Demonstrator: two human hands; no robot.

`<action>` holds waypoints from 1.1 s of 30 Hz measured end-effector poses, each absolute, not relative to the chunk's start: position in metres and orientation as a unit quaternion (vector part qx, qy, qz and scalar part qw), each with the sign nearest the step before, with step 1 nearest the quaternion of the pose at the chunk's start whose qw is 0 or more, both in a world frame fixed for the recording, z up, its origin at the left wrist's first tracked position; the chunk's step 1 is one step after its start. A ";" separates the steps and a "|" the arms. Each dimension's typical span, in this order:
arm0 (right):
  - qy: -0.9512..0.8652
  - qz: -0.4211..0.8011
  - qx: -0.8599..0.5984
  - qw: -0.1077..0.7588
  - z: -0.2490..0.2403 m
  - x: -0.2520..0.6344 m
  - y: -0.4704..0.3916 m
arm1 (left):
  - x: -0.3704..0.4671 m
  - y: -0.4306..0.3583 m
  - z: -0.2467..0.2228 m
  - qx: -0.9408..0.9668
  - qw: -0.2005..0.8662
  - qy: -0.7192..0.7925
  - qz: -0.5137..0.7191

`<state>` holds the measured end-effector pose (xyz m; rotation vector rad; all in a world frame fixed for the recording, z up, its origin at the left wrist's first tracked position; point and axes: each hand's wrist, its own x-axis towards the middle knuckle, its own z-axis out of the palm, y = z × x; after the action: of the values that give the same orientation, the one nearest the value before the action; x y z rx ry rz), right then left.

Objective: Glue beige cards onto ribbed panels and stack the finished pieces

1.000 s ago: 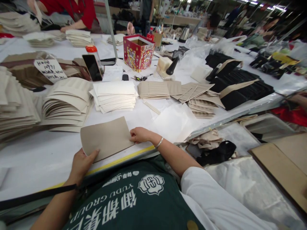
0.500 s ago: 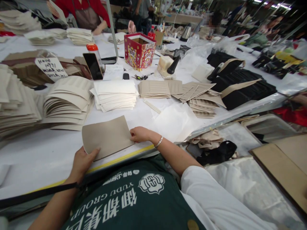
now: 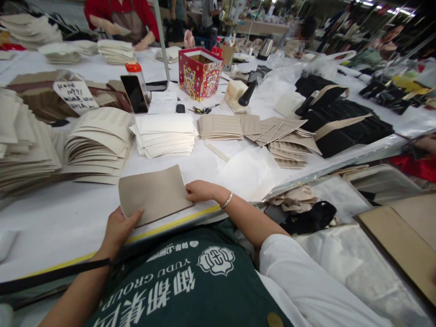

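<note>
A taupe rectangular sheet (image 3: 155, 193) lies at the near edge of the white table, its left side curling up. My left hand (image 3: 119, 227) grips its lower left corner, thumb on top and the other fingers hidden beneath. At the sheet's right edge, my right hand (image 3: 200, 190) pinches it with curled fingers. Beyond the sheet sits a stack of white pieces (image 3: 165, 134). Left of that stack is a pile of curved beige sheets (image 3: 98, 145). Taupe panels (image 3: 220, 127) lie to the right of the white stack.
A red patterned box (image 3: 199, 75), a phone (image 3: 134, 94) and a black-tipped tool (image 3: 247, 94) stand farther back. Black pieces (image 3: 354, 122) are heaped at the right. A person in red (image 3: 124, 22) works across the table. A cardboard sheet (image 3: 402, 236) lies at the lower right.
The view has shifted slightly, and the sheet and both hands keep the same hold. The person across the table has lowered a raised hand with a pale piece.
</note>
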<state>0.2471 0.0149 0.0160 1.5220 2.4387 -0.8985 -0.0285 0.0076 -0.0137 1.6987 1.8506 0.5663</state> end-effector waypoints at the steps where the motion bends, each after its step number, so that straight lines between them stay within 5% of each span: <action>1: 0.810 -0.296 0.502 0.065 0.016 0.247 0.015 | -0.028 0.008 -0.013 0.624 0.290 0.695 0.207; 33: 0.807 -0.243 0.534 0.068 0.006 0.244 0.013 | -0.022 0.006 -0.004 0.601 0.313 0.714 0.175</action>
<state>0.2438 0.0135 0.0058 1.6095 2.4316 -0.7314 -0.0219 0.0062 -0.0043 1.5849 1.8839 0.4626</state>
